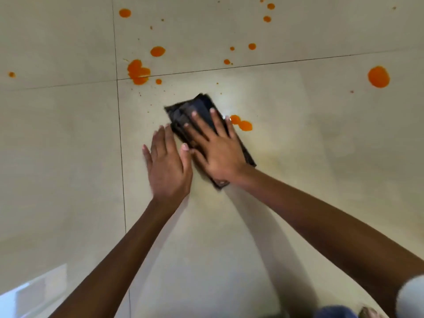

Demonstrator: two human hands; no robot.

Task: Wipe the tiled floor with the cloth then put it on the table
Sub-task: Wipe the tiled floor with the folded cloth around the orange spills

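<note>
We've got our right hand (214, 148) spread flat on the dark cloth (197, 109), pressing it onto the tiled floor (298, 157) next to an orange splat (242, 123). Left hand (166, 166) lies open beside it, holding nothing.

Right hand (215, 150) on cloth (197, 109), spill (241, 123) beside.

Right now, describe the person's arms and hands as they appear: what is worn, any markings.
Both forearms are bare, with no sleeves reaching the wrists. The left hand and right hand wear no gloves, rings, watch or bracelets that can be seen. The fingernails are short and pale. At the lower right edge, a bit of white fabric sits near the right upper arm, possibly a short sleeve; it is blurred.
</note>
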